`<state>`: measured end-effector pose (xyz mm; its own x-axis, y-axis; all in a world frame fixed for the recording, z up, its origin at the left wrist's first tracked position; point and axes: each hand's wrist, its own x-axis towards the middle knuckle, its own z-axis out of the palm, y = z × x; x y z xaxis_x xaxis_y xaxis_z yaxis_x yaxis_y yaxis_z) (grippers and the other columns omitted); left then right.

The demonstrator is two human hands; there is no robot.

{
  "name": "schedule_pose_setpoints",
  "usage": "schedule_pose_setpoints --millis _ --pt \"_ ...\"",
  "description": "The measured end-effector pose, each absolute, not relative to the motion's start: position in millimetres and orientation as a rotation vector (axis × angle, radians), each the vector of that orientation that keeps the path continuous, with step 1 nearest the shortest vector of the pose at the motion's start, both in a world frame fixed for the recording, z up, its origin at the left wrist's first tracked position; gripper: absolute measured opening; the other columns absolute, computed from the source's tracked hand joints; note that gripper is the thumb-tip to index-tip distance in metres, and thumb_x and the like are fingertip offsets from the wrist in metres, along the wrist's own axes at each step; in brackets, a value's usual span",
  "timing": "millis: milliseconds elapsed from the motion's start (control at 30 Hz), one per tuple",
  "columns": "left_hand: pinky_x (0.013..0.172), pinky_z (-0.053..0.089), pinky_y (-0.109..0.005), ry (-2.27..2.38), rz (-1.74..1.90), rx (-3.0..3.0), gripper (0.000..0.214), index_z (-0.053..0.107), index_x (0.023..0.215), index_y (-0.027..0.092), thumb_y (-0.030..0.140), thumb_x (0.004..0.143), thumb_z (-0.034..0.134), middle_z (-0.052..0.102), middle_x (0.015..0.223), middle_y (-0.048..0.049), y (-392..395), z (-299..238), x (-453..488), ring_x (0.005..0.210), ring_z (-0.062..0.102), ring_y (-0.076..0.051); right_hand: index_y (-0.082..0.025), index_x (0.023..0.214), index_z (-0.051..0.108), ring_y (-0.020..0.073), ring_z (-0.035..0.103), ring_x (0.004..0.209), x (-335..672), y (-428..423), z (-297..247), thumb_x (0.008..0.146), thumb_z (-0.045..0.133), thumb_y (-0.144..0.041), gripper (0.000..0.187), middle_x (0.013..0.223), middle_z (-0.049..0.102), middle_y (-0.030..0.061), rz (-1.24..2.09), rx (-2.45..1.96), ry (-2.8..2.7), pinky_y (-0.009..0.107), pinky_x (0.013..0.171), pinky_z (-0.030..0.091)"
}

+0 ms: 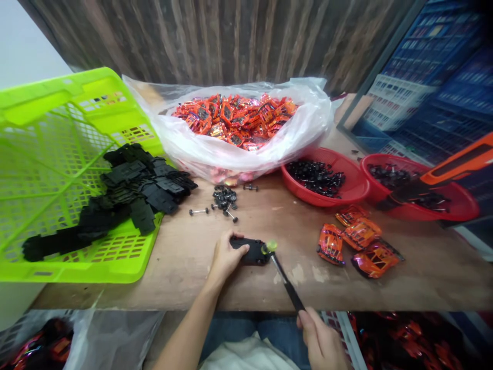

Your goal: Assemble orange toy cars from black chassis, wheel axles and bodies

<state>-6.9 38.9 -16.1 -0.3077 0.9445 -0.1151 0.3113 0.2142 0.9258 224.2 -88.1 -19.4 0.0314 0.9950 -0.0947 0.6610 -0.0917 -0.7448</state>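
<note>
My left hand (227, 257) grips the left end of a black toy car chassis (252, 252), which lies on the wooden table (185, 277). In my right hand (321, 336) is the black handle of a small hammer (285, 280). Its yellow-green head is at the right end of the chassis; I cannot tell whether they touch. Several wheel axles (224, 199) with black wheels lie in a loose pile beyond my left hand. To the right of the hammer are several shiny orange toy car bodies (362, 234).
A tipped lime-green crate (142, 267) with stacked black chassis (134, 180) stands left. Behind is a plastic bag (308, 139) of orange car bodies. Two red baskets (350, 192) of small black parts sit right, an orange-and-black tool (458, 162) over one. Blue crates (419, 67) stand beyond.
</note>
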Motion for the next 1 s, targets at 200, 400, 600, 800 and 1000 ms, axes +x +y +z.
schedule_pose_setpoints --millis 200,400,600,800,1000 --pt "0.088 0.046 -0.038 1.768 1.117 1.351 0.032 0.061 0.094 0.018 0.015 0.063 0.069 0.061 0.098 -0.0055 37.3 6.4 -14.0 0.093 0.06 -0.022 -0.024 0.074 0.056 0.0255 0.065 0.057 234.5 -67.9 -22.4 0.093 0.02 -0.052 0.05 0.055 0.063 0.0073 0.735 -1.928 -1.807 0.029 0.051 0.041" --pt "0.096 0.044 -0.035 1.34 1.171 1.934 0.059 0.041 0.126 0.022 0.003 0.072 0.057 0.047 0.125 -0.0092 18.9 60.3 -6.2 0.115 0.051 -0.02 -0.018 0.128 0.045 0.0255 0.058 0.109 205.3 6.1 21.9 0.091 0.041 -0.037 0.042 0.122 0.058 0.0155 0.566 -1.416 -1.99 0.039 0.087 0.049" --pt "0.092 0.046 -0.032 1.237 1.084 2.037 0.043 0.048 0.117 0.021 0.002 0.079 0.049 0.055 0.114 -0.0081 5.6 67.7 5.7 0.108 0.053 -0.019 -0.021 0.113 0.052 0.021 0.06 0.1 178.8 39.1 49.3 0.088 0.049 -0.022 0.025 0.104 0.062 0.0088 0.641 -0.879 -2.078 0.034 0.086 0.05" --pt "0.085 0.047 -0.03 1.295 1.149 1.99 0.043 0.052 0.109 0.021 -0.002 0.073 0.045 0.061 0.105 -0.0062 -5.6 55.3 8.9 0.097 0.058 -0.019 -0.02 0.108 0.053 0.0196 0.061 0.089 172.7 27.4 56.3 0.087 0.047 -0.014 0.023 0.095 0.062 0.0079 0.487 -0.797 -2.094 0.031 0.076 0.052" --pt "0.098 0.04 -0.045 2.043 0.985 1.809 0.044 0.041 0.128 0.014 0.027 0.086 0.048 0.052 0.123 -0.018 22.2 57.6 -52.3 0.116 0.049 -0.029 -0.022 0.105 0.054 0.024 0.052 0.112 223.0 63.7 42.1 0.085 0.051 -0.019 0.021 0.117 0.055 0.0098 0.137 -1.021 -1.991 0.043 0.096 0.044"
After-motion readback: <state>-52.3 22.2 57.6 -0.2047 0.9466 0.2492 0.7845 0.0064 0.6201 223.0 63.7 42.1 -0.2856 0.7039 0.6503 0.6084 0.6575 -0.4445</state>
